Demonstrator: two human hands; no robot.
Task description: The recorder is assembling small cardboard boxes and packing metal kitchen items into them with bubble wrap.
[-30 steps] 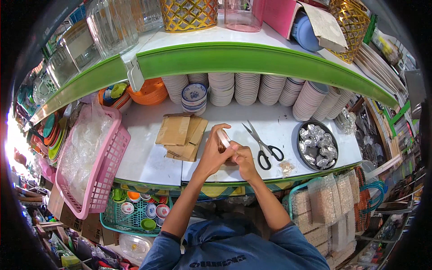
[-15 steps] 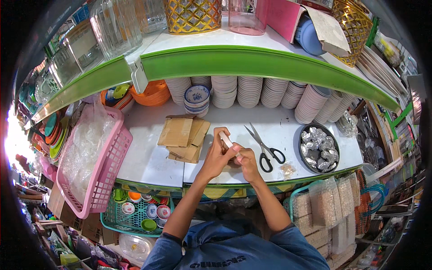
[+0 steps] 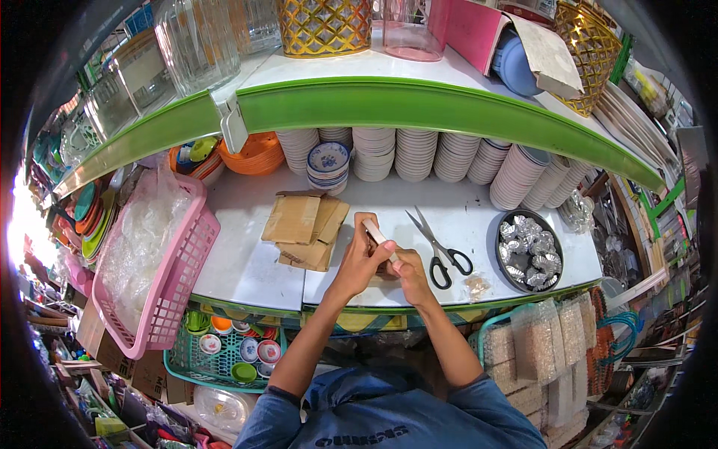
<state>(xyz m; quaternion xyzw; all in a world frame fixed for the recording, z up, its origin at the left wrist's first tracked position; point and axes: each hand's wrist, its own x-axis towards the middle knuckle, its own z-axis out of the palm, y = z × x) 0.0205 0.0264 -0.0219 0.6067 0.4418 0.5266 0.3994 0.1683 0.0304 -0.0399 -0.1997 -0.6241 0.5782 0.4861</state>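
The person's bare left hand [image 3: 359, 263] and bare right hand [image 3: 411, 279] jointly grip a small, narrow white object [image 3: 375, 230] above the glossy white shelf [image 3: 243, 258]. Just beyond, black-handled metal scissors [image 3: 433, 239] lie rightward and flat brown cardboard pieces [image 3: 293, 218] leftward; farther back stand stacked white bowls [image 3: 416, 154].

Upper shelf: flat white board [image 3: 336, 67], broad glossy green front strip [image 3: 449, 109], bowed in view; pale grey clip [image 3: 233, 129] hung on strip.
Lower shelf: smooth white surface [image 3: 243, 232], thin seam front to back, narrow green edge [image 3: 479, 305].
Underneath: deep shadow.
Right side: slim green bars [image 3: 669, 193], crowded dim storage.
Light: white glare [image 3: 26, 213] at far left; soft sheen across lower shelf.
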